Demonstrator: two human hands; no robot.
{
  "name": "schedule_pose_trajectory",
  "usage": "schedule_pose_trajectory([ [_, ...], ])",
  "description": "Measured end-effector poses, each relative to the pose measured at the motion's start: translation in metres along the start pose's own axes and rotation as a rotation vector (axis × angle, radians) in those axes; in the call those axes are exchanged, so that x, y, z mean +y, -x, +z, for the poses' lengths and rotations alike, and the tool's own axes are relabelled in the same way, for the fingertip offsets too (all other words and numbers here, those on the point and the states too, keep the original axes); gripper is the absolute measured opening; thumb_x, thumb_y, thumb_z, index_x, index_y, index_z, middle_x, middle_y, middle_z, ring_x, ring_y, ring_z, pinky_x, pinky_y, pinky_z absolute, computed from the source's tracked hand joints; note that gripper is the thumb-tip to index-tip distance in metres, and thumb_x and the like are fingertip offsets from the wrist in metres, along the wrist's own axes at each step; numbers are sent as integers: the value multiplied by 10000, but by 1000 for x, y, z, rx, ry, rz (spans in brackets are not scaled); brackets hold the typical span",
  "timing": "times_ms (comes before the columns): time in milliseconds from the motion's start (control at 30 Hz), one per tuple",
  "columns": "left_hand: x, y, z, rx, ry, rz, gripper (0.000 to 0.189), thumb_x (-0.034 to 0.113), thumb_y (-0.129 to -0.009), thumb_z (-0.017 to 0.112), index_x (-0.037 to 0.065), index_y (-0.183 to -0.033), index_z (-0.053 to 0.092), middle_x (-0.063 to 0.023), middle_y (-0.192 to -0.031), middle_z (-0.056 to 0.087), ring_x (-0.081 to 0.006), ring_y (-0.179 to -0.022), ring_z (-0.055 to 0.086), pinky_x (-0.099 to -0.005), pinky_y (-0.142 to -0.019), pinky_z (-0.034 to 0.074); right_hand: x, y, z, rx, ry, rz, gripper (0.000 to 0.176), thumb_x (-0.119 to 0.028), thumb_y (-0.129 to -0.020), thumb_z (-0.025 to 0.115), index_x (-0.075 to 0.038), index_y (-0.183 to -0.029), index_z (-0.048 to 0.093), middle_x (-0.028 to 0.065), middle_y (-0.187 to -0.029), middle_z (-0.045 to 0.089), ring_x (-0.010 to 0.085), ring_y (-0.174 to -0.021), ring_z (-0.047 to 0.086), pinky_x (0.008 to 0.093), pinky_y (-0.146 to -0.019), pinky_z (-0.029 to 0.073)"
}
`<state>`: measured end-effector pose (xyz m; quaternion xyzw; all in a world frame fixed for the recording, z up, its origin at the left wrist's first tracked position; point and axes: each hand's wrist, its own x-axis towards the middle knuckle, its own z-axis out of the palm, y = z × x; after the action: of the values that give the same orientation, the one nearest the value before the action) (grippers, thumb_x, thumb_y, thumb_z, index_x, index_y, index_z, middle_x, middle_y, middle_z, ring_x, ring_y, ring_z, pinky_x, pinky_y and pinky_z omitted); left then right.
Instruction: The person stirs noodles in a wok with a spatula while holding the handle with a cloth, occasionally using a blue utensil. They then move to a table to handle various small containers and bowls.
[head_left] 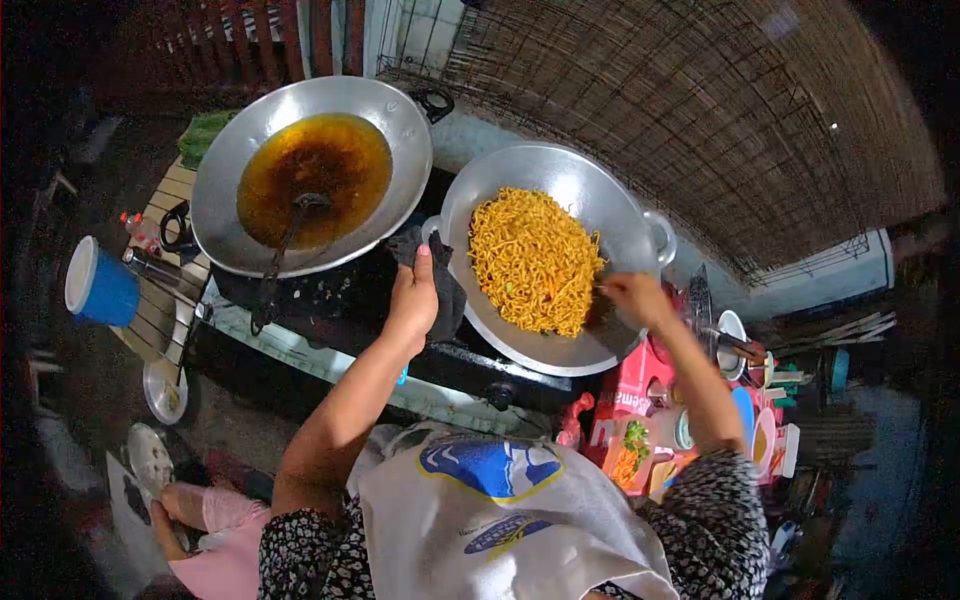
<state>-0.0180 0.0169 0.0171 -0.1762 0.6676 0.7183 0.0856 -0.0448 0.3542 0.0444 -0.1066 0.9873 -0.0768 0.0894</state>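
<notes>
A wide metal wok [615,195] full of stir-fried noodles [530,265] sits on the black stove in front of me. My left hand [415,300] is closed around a dark cloth [440,285] at the wok's left handle, thumb on top. Inside the right part of the wok, my right hand [640,298] is closed beside the noodles. It is slightly blurred, and what it grips, perhaps a thin utensil, is mostly hidden. To the left, a second wok [410,175] contains brown oil [320,160], with a dark ladle-like tool [275,265] leaning in it.
A blue bucket [112,300] stands at the far left near a slatted wooden surface [150,325]. At right, a red-covered table [630,385] bears vegetables [630,455] and several bowls. Another person [220,540] is at lower left. A woven screen [680,120] rises behind the stove.
</notes>
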Motion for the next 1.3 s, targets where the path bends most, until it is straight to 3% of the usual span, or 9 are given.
schedule_pose_trajectory([
  [33, -3, -3, 1, 20, -3, 6, 628, 461, -878, 300, -50, -1243, 299, -207, -1254, 372, -286, -1178, 347, -319, -953, 275, -6, -1, 20, 157, -98, 16, 217, -279, -742, 604, -117, -884, 630, 127, -743, 614, 300, -707, 595, 376, -646, 459],
  [367, -29, -27, -7, -49, 53, -11, 788, 542, -834, 340, -109, -1259, 209, -227, -1323, 251, -275, -1242, 230, -325, -1004, 189, 6, 12, -13, 94, -411, 165, 179, -176, -739, 631, -36, -851, 631, 95, -680, 618, 122, -576, 549, 265, -554, 437],
  [433, -114, -97, -14, -229, 387, -54, 604, 439, -876, 339, -49, -1231, 321, -185, -1247, 390, -260, -1164, 362, -311, -949, 274, 2, 18, -31, 121, -354, 129, 182, -173, -741, 627, -38, -862, 630, 99, -684, 618, 124, -577, 551, 266, -557, 438],
  [533, -14, -13, -3, 6, 6, 14, 600, 439, -876, 342, -38, -1239, 315, -182, -1252, 385, -259, -1165, 361, -311, -949, 274, -12, 26, -61, 140, -234, 165, 174, -166, -736, 622, -63, -876, 636, 118, -746, 627, 183, -619, 593, 294, -590, 455],
  [767, -23, -18, 1, 68, 9, 0, 607, 438, -873, 356, -53, -1227, 320, -192, -1222, 409, -250, -1137, 389, -314, -936, 289, -66, 38, -120, 334, 130, 198, 193, -258, -758, 561, -142, -886, 647, 135, -820, 612, 282, -734, 600, 345, -637, 474],
  [867, -4, -6, -2, 12, 156, 126, 601, 429, -874, 363, -78, -1196, 346, -209, -1187, 433, -255, -1113, 410, -315, -923, 300, -63, 29, -105, 384, 532, 86, 141, -151, -708, 565, -120, -826, 634, 67, -767, 598, 239, -713, 591, 337, -608, 465],
  [933, 14, 7, -6, 37, 35, -94, 561, 407, -876, 373, -61, -1185, 368, -203, -1171, 450, -259, -1103, 417, -313, -915, 304, -66, 26, -104, 399, 582, -32, 161, -146, -714, 542, -135, -845, 635, 69, -747, 580, 236, -702, 577, 337, -596, 464],
  [1200, 17, 9, -5, 48, 82, -84, 481, 366, -880, 382, -12, -1177, 404, -162, -1161, 470, -240, -1088, 430, -317, -903, 312, -79, 29, -134, 431, 794, -308, 203, -100, -706, 515, -160, -856, 638, 35, -747, 574, 210, -692, 565, 333, -592, 460],
  [1300, 16, 7, -5, 37, 92, -78, 475, 359, -884, 375, -11, -1180, 403, -159, -1172, 462, -233, -1097, 426, -317, -905, 311, -64, 27, -144, 102, 871, 69, 157, -173, -720, 531, -176, -837, 637, 74, -719, 602, 244, -655, 596, 360, -554, 474],
])
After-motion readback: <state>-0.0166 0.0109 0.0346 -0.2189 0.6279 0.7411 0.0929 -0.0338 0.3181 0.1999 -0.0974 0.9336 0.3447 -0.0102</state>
